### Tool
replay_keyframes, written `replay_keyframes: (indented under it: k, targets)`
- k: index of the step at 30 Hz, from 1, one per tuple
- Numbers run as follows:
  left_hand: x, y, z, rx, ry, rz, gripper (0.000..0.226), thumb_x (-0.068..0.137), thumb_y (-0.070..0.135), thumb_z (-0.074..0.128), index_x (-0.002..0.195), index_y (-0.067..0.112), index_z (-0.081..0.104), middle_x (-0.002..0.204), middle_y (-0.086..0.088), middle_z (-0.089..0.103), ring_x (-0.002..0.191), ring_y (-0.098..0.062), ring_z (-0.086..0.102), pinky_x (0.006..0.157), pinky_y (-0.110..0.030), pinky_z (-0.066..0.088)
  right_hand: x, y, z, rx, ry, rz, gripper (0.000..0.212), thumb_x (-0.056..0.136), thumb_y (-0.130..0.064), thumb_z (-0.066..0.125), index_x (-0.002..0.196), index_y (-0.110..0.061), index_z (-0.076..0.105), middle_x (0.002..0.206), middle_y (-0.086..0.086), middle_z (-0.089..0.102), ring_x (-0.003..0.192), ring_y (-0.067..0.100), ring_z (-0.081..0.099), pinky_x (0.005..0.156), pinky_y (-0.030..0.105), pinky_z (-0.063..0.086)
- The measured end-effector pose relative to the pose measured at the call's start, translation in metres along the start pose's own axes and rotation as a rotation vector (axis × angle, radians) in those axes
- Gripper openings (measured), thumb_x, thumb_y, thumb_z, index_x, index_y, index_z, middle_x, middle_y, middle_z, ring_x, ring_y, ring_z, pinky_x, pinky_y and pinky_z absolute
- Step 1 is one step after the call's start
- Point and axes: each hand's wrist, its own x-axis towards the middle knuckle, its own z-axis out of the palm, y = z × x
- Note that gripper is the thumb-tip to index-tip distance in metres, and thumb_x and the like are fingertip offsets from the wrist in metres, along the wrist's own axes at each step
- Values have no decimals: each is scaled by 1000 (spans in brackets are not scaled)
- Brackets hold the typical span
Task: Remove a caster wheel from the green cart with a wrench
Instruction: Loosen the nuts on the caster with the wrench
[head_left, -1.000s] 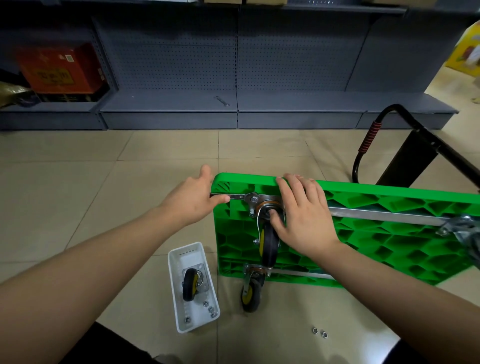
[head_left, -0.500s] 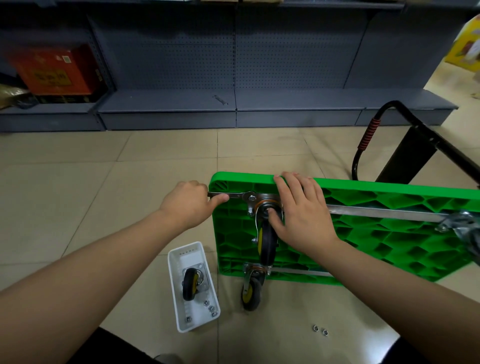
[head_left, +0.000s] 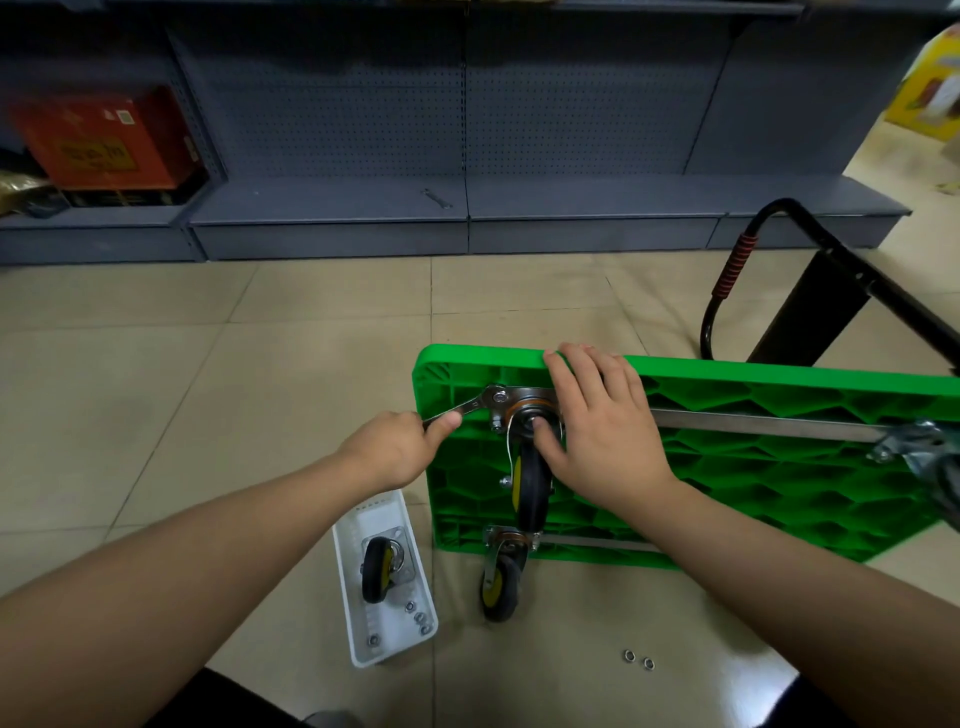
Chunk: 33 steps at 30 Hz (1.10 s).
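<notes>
The wrench (head_left: 457, 413) shows only its head and a short part of its shaft; the rest is buried in the left hand (head_left: 397, 449), which is curled round the handle. The right hand (head_left: 597, 434) covers the right half of the caster wheel (head_left: 530, 480)'s mounting plate, fingers laid flat over the cart's top edge and thumb pressing the swivel hub. A third caster (head_left: 930, 467) at 3 o'clock is blurred and cut by the frame edge.

At 7 o'clock from the cart a white tray (head_left: 363, 644) holds 1 loose caster (head_left: 382, 566) and several nuts. 2 washers (head_left: 639, 659) lie on the tile at 5 o'clock. A spare wrench (head_left: 435, 198) rests on the grey shelf (head_left: 571, 200) at 12 o'clock, a red box (head_left: 104, 143) at 10 o'clock.

The green cart (head_left: 753, 483) stands on its side, ribbed underside facing the camera, black handle (head_left: 727, 280) at 2 o'clock. The wrench head sits on the plate's upper-left bolt. A lower caster (head_left: 501, 577) touches the floor.
</notes>
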Motion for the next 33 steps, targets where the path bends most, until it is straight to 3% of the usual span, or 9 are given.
replay_keyframes:
  k: [3, 6, 8, 14, 17, 22, 26, 29, 33]
  targets:
    - [-5, 8, 11, -42, -78, -13, 81, 98, 70, 12, 64, 9, 54, 68, -12, 57, 76, -32, 59, 73, -35, 45, 1, 0, 0, 7, 12, -4, 67, 90, -44, 56, 145, -6, 49, 146, 14, 50, 135, 36, 44, 118, 50, 29]
    - [-4, 11, 30, -165, -133, -37, 93, 94, 75, 8, 68, 6, 65, 81, -19, 70, 83, -32, 67, 90, -39, 52, 1, 0, -1, 7, 1, -5, 67, 90, -44, 55, 145, -6, 48, 146, 14, 50, 135, 37, 44, 119, 49, 28]
    - [-5, 15, 38, -238, -136, -29, 90, 95, 75, 7, 65, 10, 62, 87, -21, 71, 87, -32, 67, 92, -39, 51, 1, -1, -1, 11, 3, -4, 67, 90, -44, 56, 145, -6, 49, 146, 14, 50, 134, 37, 44, 119, 50, 28]
    - [-8, 24, 35, -614, -91, 129, 44, 108, 41, 34, 75, 16, 47, 63, 2, 53, 58, -14, 49, 66, -35, 44, 1, 1, -4, 26, 7, -24, 66, 89, -42, 57, 144, -5, 49, 144, 14, 51, 132, 37, 45, 118, 48, 28]
    - [-9, 18, 35, -789, -176, 130, 35, 110, 32, 37, 78, 17, 42, 57, 10, 39, 53, -11, 35, 53, -28, 33, 1, 2, -4, 30, -3, -28, 66, 90, -42, 56, 144, -5, 48, 143, 14, 51, 132, 37, 45, 119, 48, 28]
    - [-13, 15, 17, -706, -266, 131, 36, 109, 33, 38, 84, 13, 54, 60, 2, 50, 53, -16, 48, 60, -35, 42, 2, 1, -4, 37, -3, -25, 66, 89, -42, 56, 144, -5, 49, 143, 15, 51, 131, 38, 46, 118, 49, 28]
    - [-21, 24, 1, -637, -325, 125, 35, 110, 30, 38, 87, 10, 55, 64, -4, 64, 55, -21, 63, 54, -26, 47, 2, 2, -5, 40, -2, -25, 66, 90, -41, 56, 143, -5, 49, 143, 14, 51, 131, 38, 46, 117, 49, 29]
    - [-27, 32, -7, -649, -373, 117, 35, 110, 29, 38, 90, 6, 56, 65, -7, 67, 55, -24, 65, 53, -25, 48, 1, 2, -6, 35, -12, -28, 65, 90, -42, 56, 143, -5, 49, 143, 13, 51, 131, 37, 46, 117, 48, 28]
    - [-26, 35, -29, -497, -308, 121, 33, 108, 31, 44, 88, 10, 59, 59, -1, 66, 47, -19, 62, 48, -23, 41, 1, 1, -7, 34, -18, -27, 65, 89, -42, 56, 143, -5, 49, 142, 14, 51, 130, 37, 46, 117, 48, 28]
